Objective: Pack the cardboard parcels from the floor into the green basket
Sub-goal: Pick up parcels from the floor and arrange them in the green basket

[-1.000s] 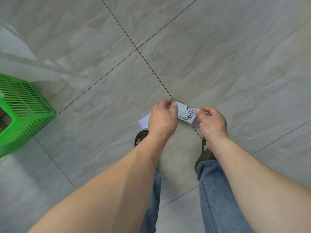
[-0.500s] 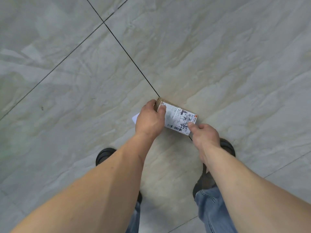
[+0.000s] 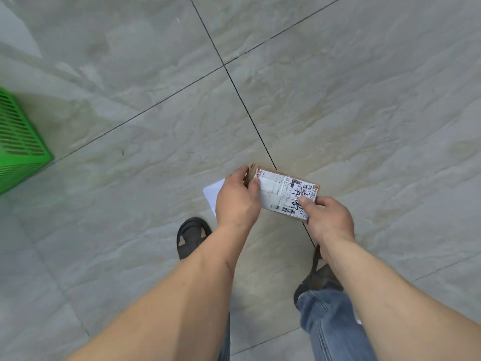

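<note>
A small flat cardboard parcel, brown and rectangular, with a white printed shipping label under glossy tape, is held in the air above the floor. The left hand grips its left end, thumb curled over the top; the right hand pinches its near right corner, thumb on the label. A white sheet sticks out behind the left hand. The green basket, slotted plastic, stands at the left edge, well apart. The floor is polished grey marbled tile with dark grout lines. Below are 2 dark shoes and blue jeans.
</note>
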